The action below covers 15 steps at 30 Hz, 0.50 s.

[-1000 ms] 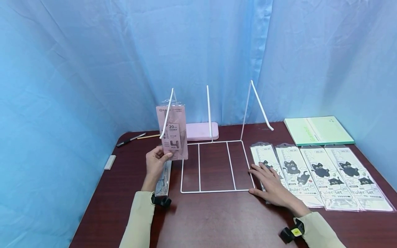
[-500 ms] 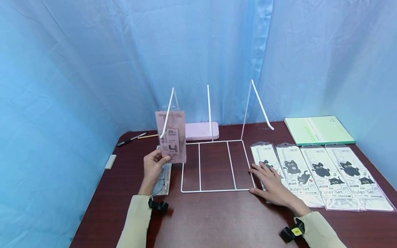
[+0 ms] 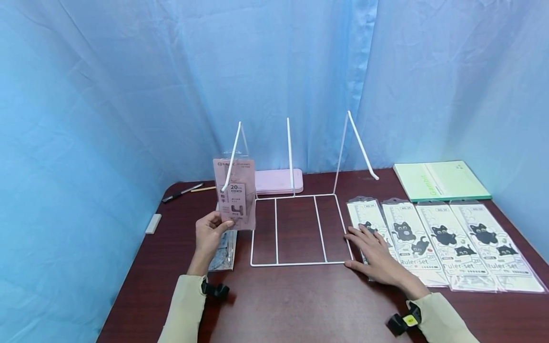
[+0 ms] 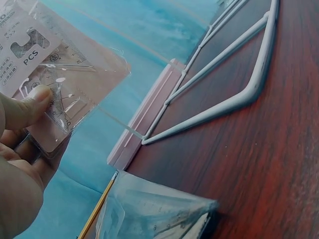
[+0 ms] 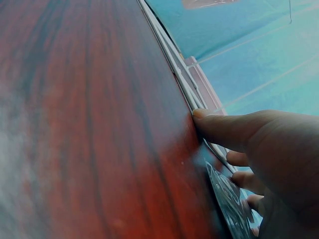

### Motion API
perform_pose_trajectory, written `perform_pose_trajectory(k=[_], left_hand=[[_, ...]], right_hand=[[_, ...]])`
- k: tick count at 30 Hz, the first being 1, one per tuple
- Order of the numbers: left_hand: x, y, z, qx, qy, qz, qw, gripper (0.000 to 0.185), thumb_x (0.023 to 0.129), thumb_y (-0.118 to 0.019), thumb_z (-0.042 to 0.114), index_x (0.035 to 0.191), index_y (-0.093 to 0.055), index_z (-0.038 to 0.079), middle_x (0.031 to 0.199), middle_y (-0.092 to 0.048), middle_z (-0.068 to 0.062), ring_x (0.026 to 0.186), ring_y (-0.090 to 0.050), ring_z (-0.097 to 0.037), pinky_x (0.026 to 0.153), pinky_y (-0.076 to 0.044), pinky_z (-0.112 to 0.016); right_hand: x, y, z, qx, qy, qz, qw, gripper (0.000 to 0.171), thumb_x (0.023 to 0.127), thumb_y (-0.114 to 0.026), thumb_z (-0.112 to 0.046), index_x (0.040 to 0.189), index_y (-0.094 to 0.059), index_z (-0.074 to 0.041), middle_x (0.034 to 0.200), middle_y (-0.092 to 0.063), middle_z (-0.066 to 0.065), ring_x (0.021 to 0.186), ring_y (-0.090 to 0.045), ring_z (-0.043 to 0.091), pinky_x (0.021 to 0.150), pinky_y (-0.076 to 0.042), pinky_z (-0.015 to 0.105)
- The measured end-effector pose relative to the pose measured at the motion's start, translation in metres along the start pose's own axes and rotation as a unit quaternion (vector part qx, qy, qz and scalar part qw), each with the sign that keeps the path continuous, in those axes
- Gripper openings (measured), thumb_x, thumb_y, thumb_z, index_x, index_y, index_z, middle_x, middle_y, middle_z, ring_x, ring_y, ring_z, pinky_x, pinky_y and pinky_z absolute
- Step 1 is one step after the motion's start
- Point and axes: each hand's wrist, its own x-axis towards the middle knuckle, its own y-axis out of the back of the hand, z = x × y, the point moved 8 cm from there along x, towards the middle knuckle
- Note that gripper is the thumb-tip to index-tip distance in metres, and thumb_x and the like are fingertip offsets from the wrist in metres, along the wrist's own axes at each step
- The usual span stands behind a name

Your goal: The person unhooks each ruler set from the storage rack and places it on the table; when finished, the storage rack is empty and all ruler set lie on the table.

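My left hand (image 3: 209,236) pinches the lower edge of a pink-carded ruler set (image 3: 236,195), thumb in front and fingers behind. In the left wrist view, clear rulers (image 4: 57,94) show inside its plastic sleeve. The pack stands upright at the left of a white wire rack (image 3: 300,263), and the rack's left prong (image 3: 231,159) crosses in front of it. Whether the prong passes through the pack's top tab I cannot tell. With fingers spread, my right hand (image 3: 375,255) rests on the rack's right front corner and the nearest cat-printed ruler set (image 3: 364,212).
More cat-printed ruler sets (image 3: 446,233) lie on the right. Behind them is a green notebook (image 3: 442,181). A pink case (image 3: 279,181) lies behind the rack. Another plastic pack (image 3: 225,252) lies under my left hand. A pen (image 3: 182,192), a pencil (image 3: 202,189) and an eraser (image 3: 152,224) lie left.
My left hand has lowered the pink ruler set and shifted slightly left and toward me. The right hand and the rack have stayed in place.
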Motion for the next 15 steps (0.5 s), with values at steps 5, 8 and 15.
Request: perform_pose_trajectory(k=[5,8,15], left_hand=[[-0.0019,-0.0010,0.0033,-0.006,-0.013,-0.004,0.9999,0.013,0.082,-0.074,-0.009,0.093,-0.069,-0.015,0.084,-0.076,-0.011,0.069,-0.065,-0.003,0.065,-0.054,-0.020],[-0.0040,-0.0011,0.0046,0.000,-0.015,-0.004,0.9999,0.013,0.082,-0.075,-0.008,0.092,-0.069,-0.014,0.083,-0.075,-0.014,0.069,-0.065,-0.003,0.064,-0.054,-0.020],[-0.0084,0.0018,0.0035,0.007,-0.011,-0.002,0.9999,0.013,0.082,-0.075,-0.008,0.092,-0.069,-0.013,0.087,-0.074,-0.022,0.069,-0.065,-0.004,0.065,-0.053,-0.021]], right_hand=[[-0.0004,0.0002,0.0006,0.000,-0.002,0.000,1.000,0.064,0.086,-0.076,-0.035,0.139,-0.056,-0.005,0.151,-0.048,0.020,0.143,-0.032,0.051,0.110,-0.020,0.070],[-0.0002,0.0000,0.0004,0.000,-0.001,-0.001,1.000,0.064,0.086,-0.076,-0.035,0.139,-0.056,-0.006,0.151,-0.048,0.020,0.143,-0.033,0.051,0.110,-0.020,0.070],[0.0001,-0.0002,0.0000,-0.002,-0.004,-0.006,1.000,0.064,0.087,-0.076,-0.036,0.140,-0.056,-0.006,0.151,-0.047,0.020,0.143,-0.032,0.051,0.110,-0.020,0.069]])
